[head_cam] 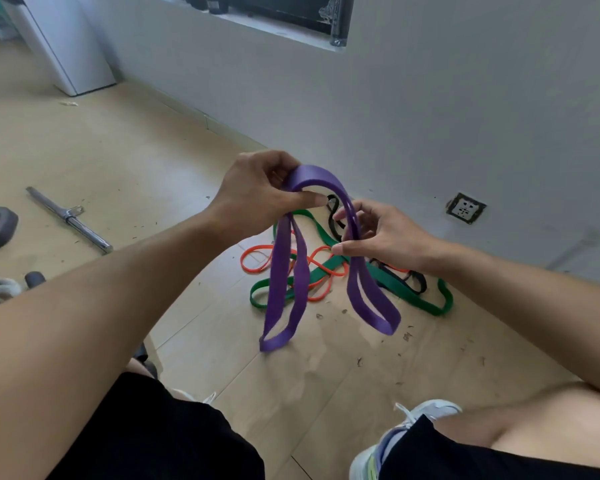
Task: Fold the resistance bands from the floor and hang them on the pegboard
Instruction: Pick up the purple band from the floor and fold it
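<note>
Looking down from my head, I am holding the purple resistance band (293, 258) up in the air. My left hand (257, 192) is pinching the top of its bend. My right hand (378, 233) is curling its fingers around one side of it. Two loops are hanging down over the wooden floor (101, 150). The green band (388, 282), orange band (257, 265) and black band (413, 278) are lying tangled by the wall. I think I am folding the first band. Next I need to bring both loops together neatly. I cannot see the pegboard.
</note>
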A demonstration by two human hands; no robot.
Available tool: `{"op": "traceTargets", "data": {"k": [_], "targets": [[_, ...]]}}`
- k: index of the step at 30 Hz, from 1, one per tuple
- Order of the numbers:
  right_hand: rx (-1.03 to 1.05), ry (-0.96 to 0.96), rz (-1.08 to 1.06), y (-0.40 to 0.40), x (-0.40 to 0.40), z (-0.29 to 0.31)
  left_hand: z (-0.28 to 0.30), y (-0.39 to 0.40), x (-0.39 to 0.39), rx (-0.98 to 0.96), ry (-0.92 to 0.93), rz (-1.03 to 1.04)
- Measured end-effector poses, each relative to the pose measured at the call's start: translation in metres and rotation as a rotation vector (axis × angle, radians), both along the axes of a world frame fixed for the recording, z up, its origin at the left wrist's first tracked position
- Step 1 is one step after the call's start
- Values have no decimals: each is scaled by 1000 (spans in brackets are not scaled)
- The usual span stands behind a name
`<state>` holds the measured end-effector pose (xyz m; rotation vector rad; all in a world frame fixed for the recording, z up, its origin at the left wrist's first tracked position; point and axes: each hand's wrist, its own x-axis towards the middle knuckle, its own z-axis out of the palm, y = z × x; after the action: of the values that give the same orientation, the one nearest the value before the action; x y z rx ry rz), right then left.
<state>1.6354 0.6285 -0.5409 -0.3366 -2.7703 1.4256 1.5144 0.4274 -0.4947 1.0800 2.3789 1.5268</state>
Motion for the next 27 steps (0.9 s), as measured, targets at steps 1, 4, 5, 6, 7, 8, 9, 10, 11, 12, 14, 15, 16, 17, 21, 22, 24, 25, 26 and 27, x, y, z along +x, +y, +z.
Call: {"op": "traceTargets", "data": {"k": [1, 4, 5, 6, 7, 8, 9, 10, 11, 12, 14, 15, 16, 17, 21, 22, 24, 25, 26, 27], "targets": [[-15, 10, -1, -4, -2, -1, 1, 1, 3, 5, 8, -15], [-78, 19, 8, -18, -8, -6, 3, 4, 9, 5, 30, -58], [-73, 18, 16, -22, -10, -7, 3, 5, 10, 1, 30, -71], [-64, 9, 25, -26, -11, -10, 3, 5, 12, -6, 33, -81], [-60, -8, 33, -29, -12, -13, 3, 6, 13, -15, 46, -90], [-62, -24, 41, -32, -13, -16, 3, 6, 13, -23, 62, -95], [-76, -33, 47, -35, -15, -18, 4, 7, 14, -24, 67, -99], [-97, -36, 50, -37, -16, -21, 5, 7, 14, -20, 59, -103], [-120, -33, 51, -38, -18, -23, 5, 8, 15, -15, 47, -108], [-140, -33, 48, -39, -19, -25, 5, 8, 16, -11, 39, -111], [-190, -37, 55, -42, -20, -27, 6, 9, 17, -4, 29, -112], [-207, -35, 65, -43, -21, -28, 6, 10, 18, -1, 24, -113], [-213, -31, 73, -45, -21, -30, 6, 10, 19, 1, 17, -114], [-213, -26, 79, -46, -21, -31, 6, 11, 19, 6, 11, -115], [-229, -12, 70, -48, -21, -36, 7, 11, 20, 25, 0, -105], [-233, -12, 66, -48, -21, -37, 7, 11, 20, 26, -4, -105], [-236, -19, 59, -48, -21, -38, 7, 11, 21, 28, -18, -108], [-235, -21, 60, -48, -20, -38, 7, 11, 21, 31, -28, -113], [-238, -22, 63, -48, -20, -38, 7, 12, 22, 33, -34, -119], [-243, -23, 66, -48, -19, -38, 6, 12, 22, 31, -36, -124]]}}
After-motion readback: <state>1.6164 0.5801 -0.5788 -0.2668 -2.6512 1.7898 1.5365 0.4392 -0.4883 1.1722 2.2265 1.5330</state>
